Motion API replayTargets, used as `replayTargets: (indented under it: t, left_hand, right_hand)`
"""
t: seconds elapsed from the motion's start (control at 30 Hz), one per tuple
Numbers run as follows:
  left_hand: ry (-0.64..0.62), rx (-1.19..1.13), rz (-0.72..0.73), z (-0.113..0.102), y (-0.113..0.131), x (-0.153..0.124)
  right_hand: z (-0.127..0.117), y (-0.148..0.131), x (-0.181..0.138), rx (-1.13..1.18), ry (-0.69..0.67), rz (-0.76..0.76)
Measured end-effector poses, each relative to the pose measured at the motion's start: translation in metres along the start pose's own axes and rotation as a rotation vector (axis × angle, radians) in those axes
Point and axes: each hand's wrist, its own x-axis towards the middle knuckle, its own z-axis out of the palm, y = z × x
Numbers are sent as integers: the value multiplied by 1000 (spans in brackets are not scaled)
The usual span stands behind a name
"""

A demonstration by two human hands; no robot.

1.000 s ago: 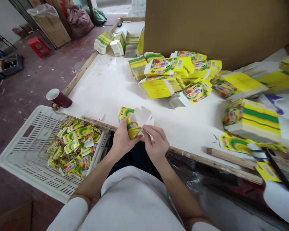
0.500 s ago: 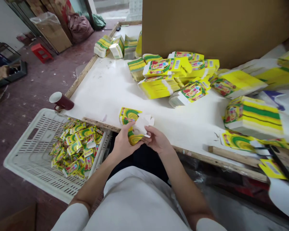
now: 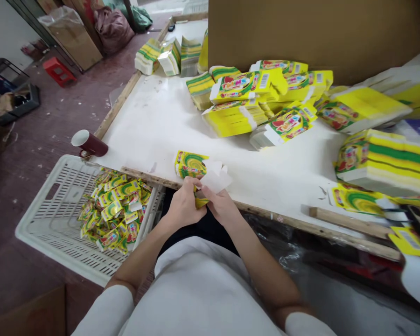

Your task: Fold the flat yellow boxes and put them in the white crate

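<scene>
Over the table's front edge, my left hand is closed around a small yellow-and-green carton. My right hand grips the same carton from the other side, its thumb at the white flaps. Most of the carton is hidden by my fingers; its white inner side faces up. Just beyond my hands, another yellow-and-green carton lies on the white tabletop, with white flaps at its right end.
A white plastic crate of small cartons stands at left below the table. A maroon mug sits at the table's left corner. Bundled flat cartons lie before a big cardboard panel. A wooden strip lies at right.
My right hand has moved left, closer to my left hand, and its thumb now presses at the carton's flaps. Less of the carton's printed side shows. The view has shifted slightly.
</scene>
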Motion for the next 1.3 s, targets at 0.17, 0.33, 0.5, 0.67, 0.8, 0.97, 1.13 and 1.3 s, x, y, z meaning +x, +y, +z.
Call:
replayTargets:
  t: [0.17, 0.33, 0.5, 0.67, 0.8, 0.97, 1.13, 1.3]
  left_hand:
    - [-17, -45, -2, -1, 1, -2]
    - [43, 0, 161, 1, -1, -3]
    - [59, 127, 202, 1, 0, -6]
    - [-13, 146, 143, -2, -5, -2]
    - [-9, 105, 220, 0, -10, 3]
    - [237, -3, -79, -3, -10, -1]
    - [251, -588, -320, -10, -13, -6]
    - [258, -740, -373, -17, -6, -3]
  right_hand:
    - [0, -4, 1, -26, -104, 2]
    - [1, -12, -7, 39, -194, 87]
    - [-5, -12, -8, -29, -313, 115]
    - [-10, -6, -17, -396, -259, -182]
    - [-6, -2, -23, -779, -187, -477]
    - [-17, -1, -9, -767, 85, -571]
    - [-31, -7, 2, -921, 52, -677]
    - [-35, -9, 0, -1109, -64, -744]
